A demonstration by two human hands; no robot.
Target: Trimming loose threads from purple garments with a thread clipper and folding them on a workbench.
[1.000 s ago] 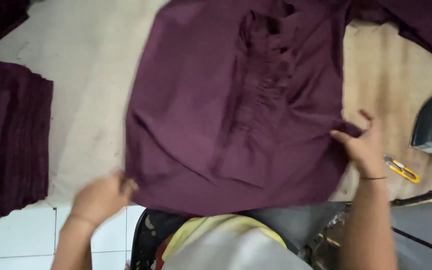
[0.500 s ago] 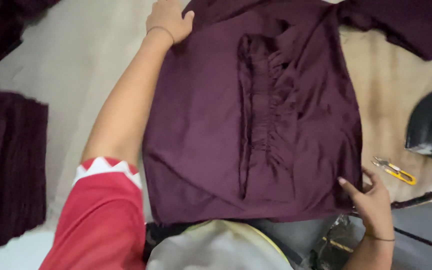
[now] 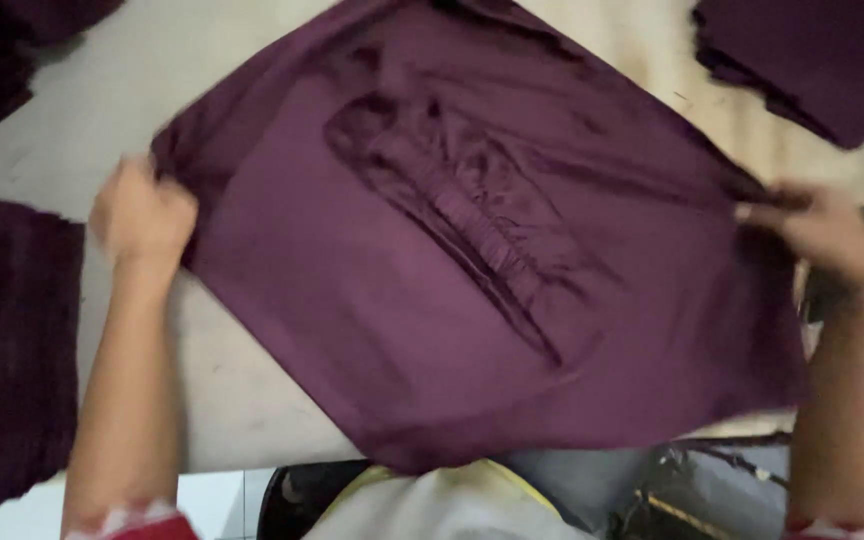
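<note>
1. Closest to the camera, at the near edge of the surface (image 3: 252, 420), you can see the person's own lap and a pale top, plus some dark tangled stuff down at the near right that's too murky to name.

2. Both forearms come up from the bottom, one on each side, spread wide. The hands are well apart, one at each side of the cloth.

3. The left hand (image 3: 142, 212) is clamped on the left edge of the purple garment (image 3: 372, 300), fingers curled around a bunched bit of fabric. It's a bit blurry, but the grip looks solid.

4. The right hand (image 3: 820, 228) is pinched shut on the garment's right corner, near the right edge of the surface. Blurry too, but you can see the fabric pulled taut out of the fingers.

5. The garment is stretched between the two hands and sits skewed like a diamond over the middle of the surface. Its near corner hangs over the near edge toward the lap. A gathered, ruched strip runs diagonally down its middle.

6. On the left edge there's a stack of dark purple cloth (image 3: 7, 340), just beside the left forearm.

7. Farther back, another folded purple pile (image 3: 812, 60) sits at the far right corner, and more dark fabric (image 3: 12, 50) at the far left corner.
</note>
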